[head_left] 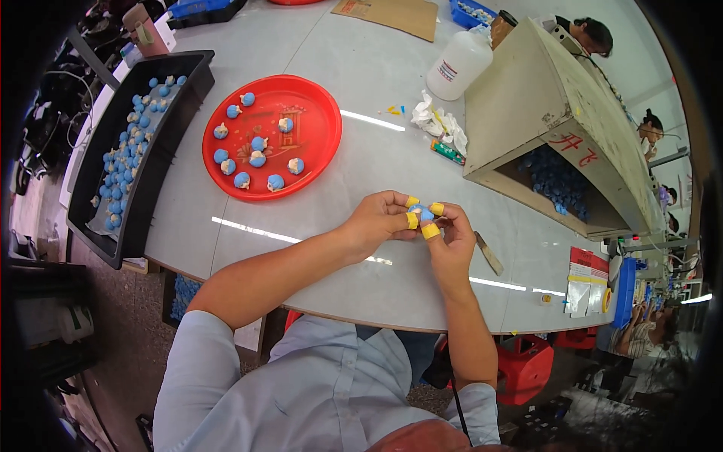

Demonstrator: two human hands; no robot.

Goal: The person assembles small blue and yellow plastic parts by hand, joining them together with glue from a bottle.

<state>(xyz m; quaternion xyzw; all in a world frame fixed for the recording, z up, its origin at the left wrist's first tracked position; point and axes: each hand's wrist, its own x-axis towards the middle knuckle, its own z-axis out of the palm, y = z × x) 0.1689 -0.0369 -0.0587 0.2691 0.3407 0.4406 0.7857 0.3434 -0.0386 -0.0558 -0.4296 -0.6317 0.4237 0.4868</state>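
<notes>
Between my fingertips, above the table, is a small blue ball-shaped piece (424, 214). My left hand (380, 221) pinches it from the left, and my right hand (451, 239) grips it from the right. Yellow covers wrap the thumb and index fingertips of both hands. To the left lies a round red tray (324, 157) holding several blue-and-cream pieces of similar size. A thin tool with a flat, worn blade or handle (489, 253) rests on the table just right of my right hand.
A black bin (197, 75) with many blue pieces stands at the far left. A white bottle (461, 64), crumpled tissue (439, 123) and a green tube or small box (448, 151) are beyond my hands. A wooden box (520, 98) with blue pieces inside stands at right. Other people sit farther right.
</notes>
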